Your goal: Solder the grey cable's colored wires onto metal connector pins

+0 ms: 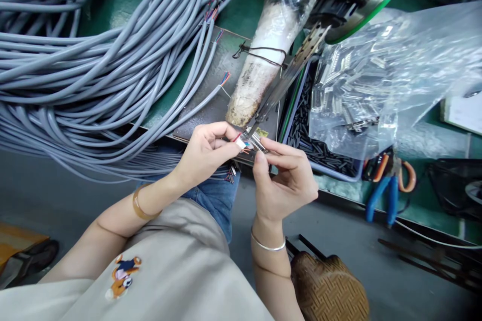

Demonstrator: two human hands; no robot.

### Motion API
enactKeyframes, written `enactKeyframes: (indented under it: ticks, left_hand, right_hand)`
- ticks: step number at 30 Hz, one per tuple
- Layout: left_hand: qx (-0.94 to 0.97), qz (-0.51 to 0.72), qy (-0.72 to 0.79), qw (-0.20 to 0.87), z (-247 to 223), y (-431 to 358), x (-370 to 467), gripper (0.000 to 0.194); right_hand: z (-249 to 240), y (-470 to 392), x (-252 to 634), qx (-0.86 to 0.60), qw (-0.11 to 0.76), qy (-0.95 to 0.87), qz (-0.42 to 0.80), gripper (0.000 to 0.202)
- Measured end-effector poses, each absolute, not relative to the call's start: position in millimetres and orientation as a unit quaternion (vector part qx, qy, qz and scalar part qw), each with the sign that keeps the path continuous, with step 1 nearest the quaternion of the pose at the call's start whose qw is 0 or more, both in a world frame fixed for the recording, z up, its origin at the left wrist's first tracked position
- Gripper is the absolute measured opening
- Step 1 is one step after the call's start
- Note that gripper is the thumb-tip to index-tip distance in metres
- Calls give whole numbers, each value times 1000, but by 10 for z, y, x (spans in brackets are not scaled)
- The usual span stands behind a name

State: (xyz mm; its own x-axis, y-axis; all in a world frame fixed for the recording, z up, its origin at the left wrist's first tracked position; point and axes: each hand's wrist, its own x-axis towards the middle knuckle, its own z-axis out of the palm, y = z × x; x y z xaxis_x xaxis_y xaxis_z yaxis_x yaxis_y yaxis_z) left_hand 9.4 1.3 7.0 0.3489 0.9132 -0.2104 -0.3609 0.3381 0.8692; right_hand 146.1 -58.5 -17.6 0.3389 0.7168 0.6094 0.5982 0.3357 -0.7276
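Note:
My left hand (207, 153) pinches a small white piece (240, 142) with short coloured wire ends at its tip. Beside it, the thumb and forefinger of my right hand (284, 173) are closed on a metal connector (256, 140) with a row of pins. The two pieces nearly meet under the tip of a metal tool (276, 93), which slants down from a wrapped white holder (259, 60). Whether the tip touches the pins is too small to tell. A grey cable with bared coloured wires (225, 79) lies behind my left hand.
Bundled grey cables (113, 55) cover the left of the green bench. On the right, a tray (350, 178) holds small black tubes, with a plastic bag of metal connectors (350, 95) over it. Blue-handled pliers (384, 193) lie at the bench edge. A woven stool (329, 286) stands below.

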Motion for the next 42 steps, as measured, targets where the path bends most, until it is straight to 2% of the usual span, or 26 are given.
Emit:
enactKeyframes:
  ticks: [6,14,28,37,42]
  left_hand:
    - [369,431,374,734,72,-32,71,30]
    - [373,444,365,728,65,-18,111,21]
    - [355,445,367,736,106,-7,112,32]
    - [369,453,362,726,72,-10,118,17]
    - [380,453,371,716,105,-15,118,20]
  right_hand:
    - [-194,-602,1475,-579,571,-578,74,13]
    - [-178,-582,1466,-564,574,-593,38,15]
    - [-119,-559,1485,-567,553,-610,-12,17]
    - [-142,-552,1488,-568,545,-617,-7,17]
    - [-107,-531,1470,-571,546,-614,-11,16]
